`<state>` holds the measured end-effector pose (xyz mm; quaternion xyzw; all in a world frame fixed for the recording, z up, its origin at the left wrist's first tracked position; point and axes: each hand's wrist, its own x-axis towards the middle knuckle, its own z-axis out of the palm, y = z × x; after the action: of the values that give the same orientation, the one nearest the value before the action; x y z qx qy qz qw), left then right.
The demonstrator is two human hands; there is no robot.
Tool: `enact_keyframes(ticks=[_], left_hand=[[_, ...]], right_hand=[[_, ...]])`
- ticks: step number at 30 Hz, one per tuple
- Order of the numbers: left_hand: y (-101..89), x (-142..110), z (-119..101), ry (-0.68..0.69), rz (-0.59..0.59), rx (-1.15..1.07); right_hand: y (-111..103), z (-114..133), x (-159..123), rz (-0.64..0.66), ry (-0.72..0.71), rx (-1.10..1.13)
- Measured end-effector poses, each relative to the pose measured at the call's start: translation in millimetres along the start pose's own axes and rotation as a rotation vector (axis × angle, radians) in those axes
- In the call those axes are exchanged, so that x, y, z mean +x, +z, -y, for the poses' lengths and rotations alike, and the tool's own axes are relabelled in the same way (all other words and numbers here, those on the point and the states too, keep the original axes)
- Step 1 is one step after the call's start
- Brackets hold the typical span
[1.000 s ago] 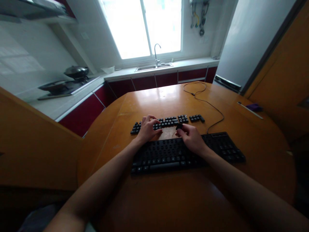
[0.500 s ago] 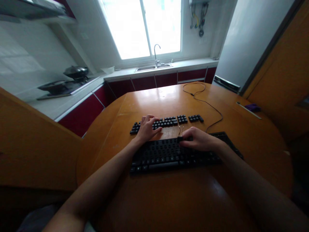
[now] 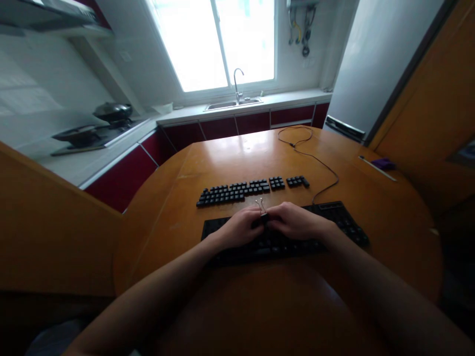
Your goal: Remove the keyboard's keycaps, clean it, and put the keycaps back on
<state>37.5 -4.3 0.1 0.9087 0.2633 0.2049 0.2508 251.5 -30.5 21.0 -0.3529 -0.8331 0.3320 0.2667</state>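
A black keyboard [image 3: 339,217] lies before me, many of its key switches bare. Over its middle my right hand [image 3: 297,221] pinches what looks like a wire keycap puller [image 3: 264,216], its two thin prongs pointing up. My left hand [image 3: 241,228] meets it from the other side, fingers and thumb closed at the puller's dark body. What sits between the left fingertips is hidden. Behind the keyboard, loose black keycaps [image 3: 218,194] stand in ordered rows and small groups.
The keyboard's cable [image 3: 319,160] runs back across the round wooden table [image 3: 166,198] to a loop. A thin pale stick [image 3: 378,169] and a purple cloth-like item [image 3: 384,163] lie at the right. Beyond are a sink [image 3: 222,105], a stove with pans [image 3: 111,111] and a fridge [image 3: 352,74].
My left hand has come from the keycap rows down to the keyboard and closed beside my right hand. The right hand has shifted slightly left with the puller.
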Motion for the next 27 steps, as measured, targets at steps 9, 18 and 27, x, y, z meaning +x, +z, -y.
enact_keyframes(ticks=[9, 18, 27], left_hand=[[-2.0, 0.2, 0.4, -0.019, -0.079, -0.093], [-0.3, -1.4, 14.8, -0.006, -0.301, 0.041], [-2.1, -1.6, 9.8, 0.134, -0.361, 0.253]], right_hand=[[4.8, -19.2, 6.5, -0.152, 0.007, 0.039], [22.7, -18.6, 10.6, -0.394, 0.082, 0.018], [30.9, -21.1, 16.6, -0.504, 0.086, 0.131]])
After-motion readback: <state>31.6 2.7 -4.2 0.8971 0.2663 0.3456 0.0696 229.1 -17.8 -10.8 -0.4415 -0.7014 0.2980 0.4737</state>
